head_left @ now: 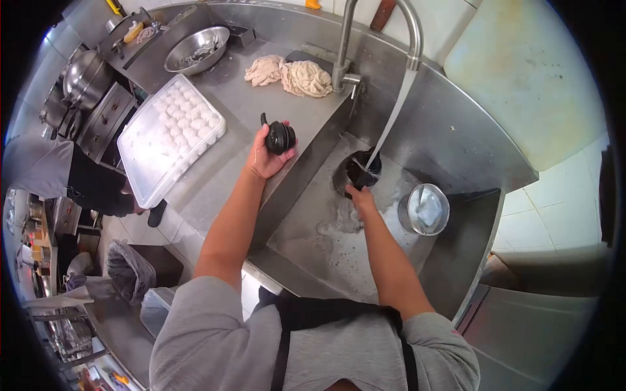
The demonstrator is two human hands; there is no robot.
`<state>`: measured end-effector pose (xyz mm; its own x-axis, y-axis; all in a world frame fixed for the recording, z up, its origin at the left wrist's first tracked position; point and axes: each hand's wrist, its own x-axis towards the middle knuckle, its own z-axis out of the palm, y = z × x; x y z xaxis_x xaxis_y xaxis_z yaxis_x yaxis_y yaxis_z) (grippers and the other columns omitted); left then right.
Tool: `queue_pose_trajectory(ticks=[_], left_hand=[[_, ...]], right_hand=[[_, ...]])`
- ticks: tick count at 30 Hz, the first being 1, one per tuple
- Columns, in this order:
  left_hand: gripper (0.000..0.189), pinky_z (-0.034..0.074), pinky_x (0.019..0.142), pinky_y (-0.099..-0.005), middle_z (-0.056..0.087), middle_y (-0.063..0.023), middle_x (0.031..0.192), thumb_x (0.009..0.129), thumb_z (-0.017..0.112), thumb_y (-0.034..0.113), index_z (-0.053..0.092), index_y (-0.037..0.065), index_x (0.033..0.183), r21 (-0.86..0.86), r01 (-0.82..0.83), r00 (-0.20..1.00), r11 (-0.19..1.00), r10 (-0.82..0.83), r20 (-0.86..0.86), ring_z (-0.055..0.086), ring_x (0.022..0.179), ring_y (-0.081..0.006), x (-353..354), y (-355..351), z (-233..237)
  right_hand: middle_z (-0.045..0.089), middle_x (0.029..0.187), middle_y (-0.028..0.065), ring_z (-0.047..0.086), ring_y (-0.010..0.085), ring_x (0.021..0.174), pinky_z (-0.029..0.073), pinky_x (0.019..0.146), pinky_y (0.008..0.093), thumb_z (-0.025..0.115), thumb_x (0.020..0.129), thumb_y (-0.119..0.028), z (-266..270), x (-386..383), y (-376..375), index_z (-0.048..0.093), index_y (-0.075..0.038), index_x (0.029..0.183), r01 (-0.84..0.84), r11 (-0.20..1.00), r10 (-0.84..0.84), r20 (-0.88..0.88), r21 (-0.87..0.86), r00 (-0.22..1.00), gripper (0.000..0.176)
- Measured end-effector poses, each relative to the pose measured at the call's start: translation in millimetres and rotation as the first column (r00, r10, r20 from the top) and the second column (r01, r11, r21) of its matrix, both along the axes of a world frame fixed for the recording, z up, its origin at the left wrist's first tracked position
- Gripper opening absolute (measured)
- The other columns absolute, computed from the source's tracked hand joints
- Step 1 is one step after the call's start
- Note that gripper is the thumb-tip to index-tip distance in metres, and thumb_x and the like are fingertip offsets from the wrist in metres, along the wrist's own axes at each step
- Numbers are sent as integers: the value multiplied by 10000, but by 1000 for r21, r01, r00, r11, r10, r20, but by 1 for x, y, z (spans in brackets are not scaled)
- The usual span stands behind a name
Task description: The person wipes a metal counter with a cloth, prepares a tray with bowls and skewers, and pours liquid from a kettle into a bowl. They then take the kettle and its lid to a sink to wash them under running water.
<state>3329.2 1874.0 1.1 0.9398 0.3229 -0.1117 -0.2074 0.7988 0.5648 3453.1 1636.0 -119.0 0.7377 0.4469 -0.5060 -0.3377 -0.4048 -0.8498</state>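
Note:
My left hand (264,161) is closed around a black ridged lid (280,138) with a curved tab, held above the steel counter beside the sink. Inside the sink (306,244), my right hand (360,197) grips a black jug (344,174), its mouth tilted up under the tap (413,58). A stream of water (394,117) runs into the jug's opening. To the right of the jug stands a round metal container (424,208) with something whitish or clear inside. Shallow water and suds cover the sink floor.
On the counter (228,176) lies a plastic tray (140,150) of white round pieces. Behind it are a steel bowl (197,51) and crumpled cloths (290,73). A person (98,176) stands at left near pots. A lined bin (130,267) is on the floor.

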Motion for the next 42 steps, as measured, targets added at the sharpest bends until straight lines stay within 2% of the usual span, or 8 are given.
queue_pose_trajectory(ticks=[10, 17, 21, 23, 24, 28, 36, 42], left_hand=[[464, 470, 666, -348, 560, -89, 977, 806, 519, 416, 471, 77, 1118, -61, 9, 999, 998, -7, 32, 545, 864, -218, 8, 9, -4], [400, 476, 665, -341, 573, -47, 962, 810, 528, 401, 491, 110, 1082, -78, -18, 1000, 997, 19, 14, 562, 833, -184, 8, 7, -6], [325, 477, 628, -324, 587, -33, 892, 807, 546, 375, 512, 125, 1013, -116, -37, 999, 993, 36, -10, 573, 792, -170, 7, 3, 1], [297, 476, 627, -321, 588, -34, 887, 805, 555, 362, 518, 124, 979, -107, -41, 999, 993, 42, 2, 572, 793, -166, 8, 4, 0], [275, 476, 639, -322, 587, -33, 886, 802, 563, 355, 516, 126, 947, -118, 17, 999, 993, -11, 51, 572, 786, -161, 10, 7, -6], [282, 474, 651, -317, 589, -32, 890, 805, 558, 365, 512, 131, 957, -91, 5, 1000, 996, -2, 30, 574, 784, -159, 8, 5, -1], [288, 474, 644, -321, 589, -28, 890, 801, 565, 365, 506, 136, 964, -96, 6, 999, 995, -2, 38, 574, 782, -154, 7, 4, 2], [289, 470, 630, -325, 587, -32, 881, 803, 560, 370, 501, 135, 960, -95, 4, 1000, 995, -2, 22, 569, 779, -159, 7, 5, 1]], right_hand=[[535, 653, 71, 518, 173, 568, 456, 511, 328, 458, 823, -147, 157, 19, 31, 470, -52, 874, 271, 690, -121, -262, 671, 958, 108], [476, 557, 72, 459, 182, 413, 388, 368, 322, 457, 829, -203, 184, 69, 72, 446, -2, 767, -156, 976, 196, 299, -151, 934, 211], [512, 515, 119, 536, 217, 479, 426, 472, 372, 464, 819, -259, 187, 103, 99, 512, 27, 756, -413, 393, 861, 172, -821, 478, 296], [530, 480, 161, 548, 259, 463, 453, 568, 379, 461, 803, -285, 181, 113, 108, 555, 51, 591, -432, 91, 975, -8, -897, 222, 408], [563, 525, 147, 556, 259, 504, 454, 578, 371, 482, 778, -313, 200, 87, 112, 557, 33, 518, -355, 100, 918, -51, -930, 393, 440], [596, 593, 101, 581, 242, 583, 455, 587, 371, 531, 736, -347, 200, 74, 121, 597, -22, 570, -236, -209, 964, -241, -949, 115, 371], [612, 653, 73, 584, 234, 605, 444, 592, 368, 615, 639, -264, 207, 68, 118, 625, -49, 644, -167, -251, 874, -297, -954, 384, 215], [604, 632, 101, 594, 199, 629, 455, 514, 342, 606, 634, -237, 227, 67, 91, 603, -7, 606, -338, 97, 901, -62, -936, 429, 232]])
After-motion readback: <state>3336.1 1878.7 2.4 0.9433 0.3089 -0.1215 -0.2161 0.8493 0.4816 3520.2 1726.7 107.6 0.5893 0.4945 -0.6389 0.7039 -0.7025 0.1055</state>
